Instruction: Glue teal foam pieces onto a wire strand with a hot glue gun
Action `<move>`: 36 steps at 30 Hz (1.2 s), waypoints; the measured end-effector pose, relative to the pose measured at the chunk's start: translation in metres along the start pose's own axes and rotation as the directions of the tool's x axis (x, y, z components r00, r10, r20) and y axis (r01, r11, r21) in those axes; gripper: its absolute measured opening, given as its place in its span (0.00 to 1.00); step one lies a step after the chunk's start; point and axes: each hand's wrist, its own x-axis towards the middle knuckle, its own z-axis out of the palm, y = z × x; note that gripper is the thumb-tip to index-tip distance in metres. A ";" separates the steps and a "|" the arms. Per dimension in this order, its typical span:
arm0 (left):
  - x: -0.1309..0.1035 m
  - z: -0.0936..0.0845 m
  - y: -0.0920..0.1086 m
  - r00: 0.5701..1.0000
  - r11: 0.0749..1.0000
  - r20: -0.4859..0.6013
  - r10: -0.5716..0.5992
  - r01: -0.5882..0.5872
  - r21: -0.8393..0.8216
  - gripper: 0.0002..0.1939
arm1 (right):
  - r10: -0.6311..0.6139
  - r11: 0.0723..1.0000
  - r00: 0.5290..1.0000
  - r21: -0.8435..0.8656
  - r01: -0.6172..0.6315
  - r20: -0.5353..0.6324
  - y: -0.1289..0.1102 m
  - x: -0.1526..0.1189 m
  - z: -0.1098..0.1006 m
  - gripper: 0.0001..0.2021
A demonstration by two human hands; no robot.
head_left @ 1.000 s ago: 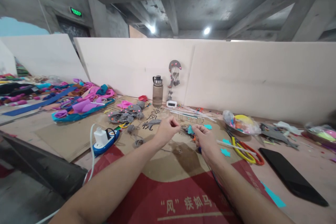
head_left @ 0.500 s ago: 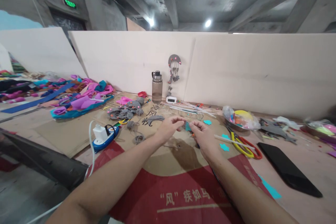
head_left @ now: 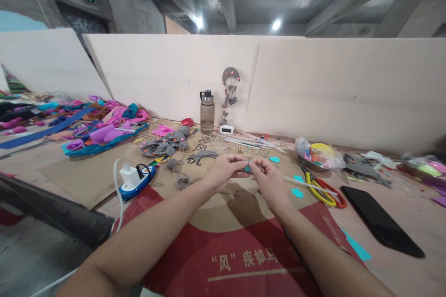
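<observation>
My left hand [head_left: 225, 170] and my right hand [head_left: 267, 179] meet above the brown cardboard sheet [head_left: 223, 204], fingertips touching. Between them both pinch a small teal felt piece [head_left: 247, 168], mostly hidden by the fingers. More teal felt cutouts [head_left: 297, 192] lie on the cardboard to the right of my right hand. A grey felt shape [head_left: 203, 156] lies just beyond my left hand.
Scissors with yellow and red handles [head_left: 325, 191] and a black phone [head_left: 379, 220] lie at right. A metal bowl of bits [head_left: 318, 155], a water bottle [head_left: 206, 112], a small white clock [head_left: 226, 129], a power strip with charger [head_left: 135, 178] and piles of coloured felt [head_left: 104, 130] surround the cardboard.
My hands have drawn together, from slightly apart to fingertips touching around the teal piece. The camera has tilted a little lower.
</observation>
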 end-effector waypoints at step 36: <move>0.021 -0.053 0.050 0.913 0.886 -0.363 0.186 -0.316 -0.338 0.06 | 0.051 0.476 0.990 -0.875 0.091 0.131 0.019 0.029 -0.050 0.08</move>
